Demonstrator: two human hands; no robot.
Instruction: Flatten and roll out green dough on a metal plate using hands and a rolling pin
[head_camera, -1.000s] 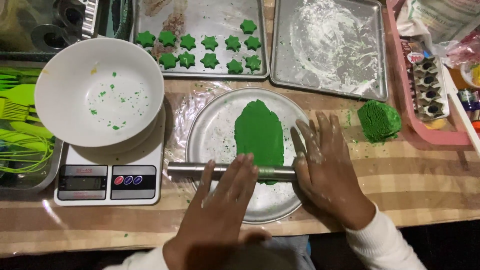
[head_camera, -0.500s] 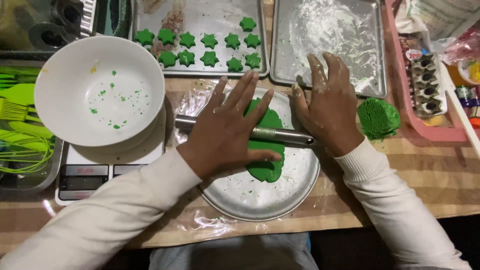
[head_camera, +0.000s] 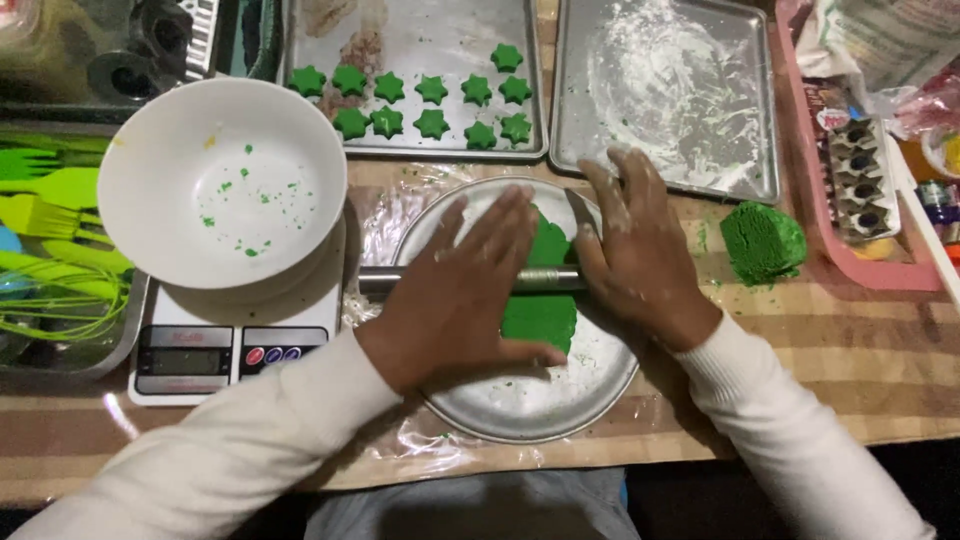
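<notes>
Green dough (head_camera: 538, 312): flattened on round metal plate (head_camera: 520, 400), under steel rolling pin (head_camera: 545, 277).
Left hand (head_camera: 470, 295): fingers spread flat on pin.
Right hand (head_camera: 635, 250): open palm pressing pin.
Pink tray (head_camera: 830, 255): far right, holding packets.

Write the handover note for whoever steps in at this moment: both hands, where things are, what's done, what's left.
Left hand: flat, palm down on the metal rolling pin.
Right hand: flat on the pin's other end.
The pin lies across the green dough on the round metal plate.
Done: twelve green star cut-outs on the left tray.
Left: dough on the plate uncut; dough lump unrolled beside the floured tray.
</notes>
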